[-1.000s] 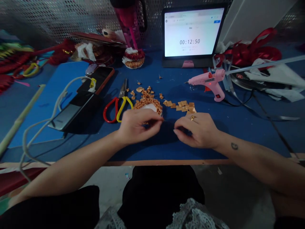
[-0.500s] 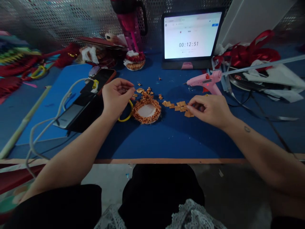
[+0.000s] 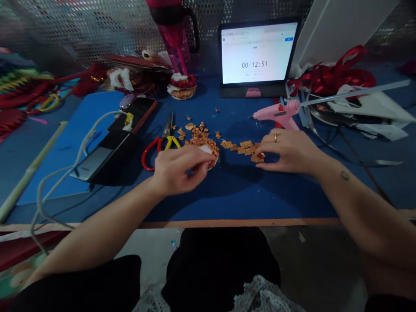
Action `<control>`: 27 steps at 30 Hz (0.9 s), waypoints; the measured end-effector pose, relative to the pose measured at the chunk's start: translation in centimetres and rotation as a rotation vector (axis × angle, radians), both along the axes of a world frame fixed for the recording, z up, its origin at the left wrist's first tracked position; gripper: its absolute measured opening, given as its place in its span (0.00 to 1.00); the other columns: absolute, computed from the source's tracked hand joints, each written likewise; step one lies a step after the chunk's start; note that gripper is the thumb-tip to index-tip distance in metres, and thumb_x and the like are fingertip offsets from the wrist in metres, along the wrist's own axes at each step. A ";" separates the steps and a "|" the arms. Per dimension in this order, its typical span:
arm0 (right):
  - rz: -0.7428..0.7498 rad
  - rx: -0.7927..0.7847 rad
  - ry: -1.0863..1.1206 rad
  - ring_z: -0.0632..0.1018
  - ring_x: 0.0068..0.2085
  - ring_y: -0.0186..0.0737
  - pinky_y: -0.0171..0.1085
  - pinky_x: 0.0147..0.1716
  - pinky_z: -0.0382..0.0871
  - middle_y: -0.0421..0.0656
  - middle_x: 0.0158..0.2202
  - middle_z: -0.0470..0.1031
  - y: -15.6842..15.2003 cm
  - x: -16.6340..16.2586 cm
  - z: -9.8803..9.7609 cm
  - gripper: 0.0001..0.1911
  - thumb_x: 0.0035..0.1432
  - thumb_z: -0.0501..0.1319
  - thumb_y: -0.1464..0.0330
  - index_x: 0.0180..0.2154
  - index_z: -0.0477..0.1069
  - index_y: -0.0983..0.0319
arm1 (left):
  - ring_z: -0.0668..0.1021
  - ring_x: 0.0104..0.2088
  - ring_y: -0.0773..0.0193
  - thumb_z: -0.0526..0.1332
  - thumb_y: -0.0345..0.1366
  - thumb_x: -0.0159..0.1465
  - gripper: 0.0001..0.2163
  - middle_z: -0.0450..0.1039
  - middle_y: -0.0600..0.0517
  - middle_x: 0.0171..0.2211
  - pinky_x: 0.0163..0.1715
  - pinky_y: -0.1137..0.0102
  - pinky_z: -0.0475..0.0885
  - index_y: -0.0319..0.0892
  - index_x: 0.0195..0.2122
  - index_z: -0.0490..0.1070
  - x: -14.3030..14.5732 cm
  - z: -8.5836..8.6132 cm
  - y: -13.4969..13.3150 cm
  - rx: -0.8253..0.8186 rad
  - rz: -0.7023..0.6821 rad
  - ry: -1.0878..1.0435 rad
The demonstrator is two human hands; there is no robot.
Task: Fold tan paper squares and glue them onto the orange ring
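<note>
Blue table (image 3: 234,195), perforated metal panel (image 3: 81,26) behind it. Tablet (image 3: 256,54) propped at the back, timer reads 00:12:51. Pink glue gun (image 3: 276,116) lying in front of it to the right, nozzle pointing left, long clear glue stick (image 3: 354,92) out the rear. Red ribbon pile (image 3: 334,73) far right. Pink tumbler (image 3: 173,32) back centre, small red-and-white ring piece (image 3: 182,86) at its base. Scissors (image 3: 160,145), red and yellow handles, left of centre. Two phones further left: orange-cased one (image 3: 138,113), dark one (image 3: 97,157) nearer the edge. White cable (image 3: 81,143) loops over them. Pale stick (image 3: 30,171) at far left.

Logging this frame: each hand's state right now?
Left hand: fingers curled by the orange ring; contents cannot be told.
Right hand: fingertips on the paper squares; grip cannot be told.
</note>
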State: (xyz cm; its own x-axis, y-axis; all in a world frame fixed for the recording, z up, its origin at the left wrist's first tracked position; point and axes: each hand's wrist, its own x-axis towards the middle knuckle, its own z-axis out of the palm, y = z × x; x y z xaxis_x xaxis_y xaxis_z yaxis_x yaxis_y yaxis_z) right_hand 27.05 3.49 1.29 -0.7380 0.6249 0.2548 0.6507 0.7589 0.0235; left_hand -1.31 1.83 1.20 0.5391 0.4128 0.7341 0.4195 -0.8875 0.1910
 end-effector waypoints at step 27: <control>-0.117 -0.371 0.328 0.68 0.30 0.32 0.33 0.32 0.58 0.38 0.26 0.70 -1.7 -4.2 -1.3 0.06 0.53 0.56 0.66 0.28 0.69 0.60 | 0.76 0.28 0.72 0.52 0.35 0.62 0.12 0.71 0.53 0.46 0.22 0.76 0.69 0.41 0.45 0.68 1.4 -1.3 -1.0 0.078 -0.216 0.556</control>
State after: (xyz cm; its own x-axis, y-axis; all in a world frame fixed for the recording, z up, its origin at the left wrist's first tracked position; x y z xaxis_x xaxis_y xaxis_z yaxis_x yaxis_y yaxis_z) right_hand 22.88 1.80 -0.05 -0.5762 0.7907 0.2068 0.6596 0.5993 -0.4536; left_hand 0.10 0.83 -0.12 0.9168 0.2070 0.3415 0.2461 -0.9664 -0.0748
